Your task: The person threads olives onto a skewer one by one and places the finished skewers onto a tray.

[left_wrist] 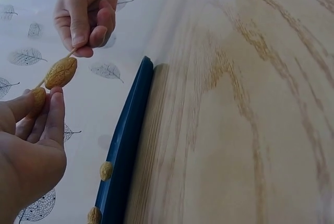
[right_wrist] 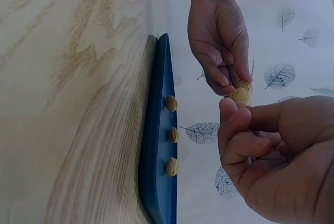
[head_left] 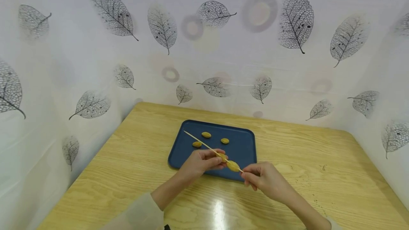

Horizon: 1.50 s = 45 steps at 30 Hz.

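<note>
A thin wooden skewer (head_left: 204, 144) slants over the blue tray (head_left: 179, 155), its pointed end toward the back left. One yellow-brown, wrinkled oval piece (head_left: 233, 166) sits on the skewer between the hands. My left hand (head_left: 201, 162) pinches a second oval piece (left_wrist: 38, 100) in line with it, between thumb and fingers. The skewer's near end is pinched by my right hand (head_left: 265, 180), just beyond the first piece, as the left wrist view also shows. Both hands are held above the tray's front edge.
On the tray lie three more oval pieces, one at the back (head_left: 206, 135), one to its right (head_left: 225, 141) and one nearer the left (head_left: 196, 144). The tray stands on a wood-grain table (head_left: 306, 159). A leaf-printed white curtain (head_left: 236, 52) surrounds the table's back and sides.
</note>
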Tool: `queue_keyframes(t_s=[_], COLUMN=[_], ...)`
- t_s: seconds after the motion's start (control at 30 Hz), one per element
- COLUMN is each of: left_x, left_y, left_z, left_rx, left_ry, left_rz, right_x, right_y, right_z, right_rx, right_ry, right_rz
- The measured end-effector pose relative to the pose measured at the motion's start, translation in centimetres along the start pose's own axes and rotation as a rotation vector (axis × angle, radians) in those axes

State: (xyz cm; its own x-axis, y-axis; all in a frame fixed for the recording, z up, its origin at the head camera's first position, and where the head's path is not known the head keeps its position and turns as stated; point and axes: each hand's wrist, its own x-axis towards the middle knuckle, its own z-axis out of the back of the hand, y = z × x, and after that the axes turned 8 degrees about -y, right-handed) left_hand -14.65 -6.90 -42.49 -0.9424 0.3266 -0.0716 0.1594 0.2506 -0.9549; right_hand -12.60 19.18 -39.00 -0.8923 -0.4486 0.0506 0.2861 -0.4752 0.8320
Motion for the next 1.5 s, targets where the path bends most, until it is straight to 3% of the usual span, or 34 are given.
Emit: queue_keyframes(t_s=[0.3, 0.43, 0.67, 0.9, 1.0, 1.23, 1.5], left_x=[-0.3, -0.3, -0.2, 0.5, 0.9, 1.7, 3.0], left_y=[0.4, 0.5, -0.1, -1.0, -1.2, -1.4, -0.9], left_z=[0.2, 0.8, 3.0, 5.8, 6.8, 7.6, 7.7], left_rx=[0.041, 0.103, 0.190, 0.344, 0.410, 0.559, 0.858], left_ry=[0.046, 0.035, -0.065, -0.215, -0.274, -0.381, -0.413], left_rz=[0.005, -0.008, -0.052, -0.110, -0.126, -0.156, -0.176], right_x=[-0.8, -1.3, -1.9, -2.5, -2.8, -3.2, -3.5], right_y=[-1.1, -1.4, -2.0, -2.9, -3.1, -3.3, -3.7], right_z=[0.7, 1.2, 2.2, 2.8, 3.1, 3.6, 3.8], right_rx=[0.030, 0.032, 0.035, 0.013, 0.013, 0.033, 0.046], right_ry=[-0.006, -0.023, -0.038, -0.073, -0.077, -0.068, -0.068], right_rz=[0.149, 0.147, 0.071, 0.102, 0.068, -0.007, -0.029])
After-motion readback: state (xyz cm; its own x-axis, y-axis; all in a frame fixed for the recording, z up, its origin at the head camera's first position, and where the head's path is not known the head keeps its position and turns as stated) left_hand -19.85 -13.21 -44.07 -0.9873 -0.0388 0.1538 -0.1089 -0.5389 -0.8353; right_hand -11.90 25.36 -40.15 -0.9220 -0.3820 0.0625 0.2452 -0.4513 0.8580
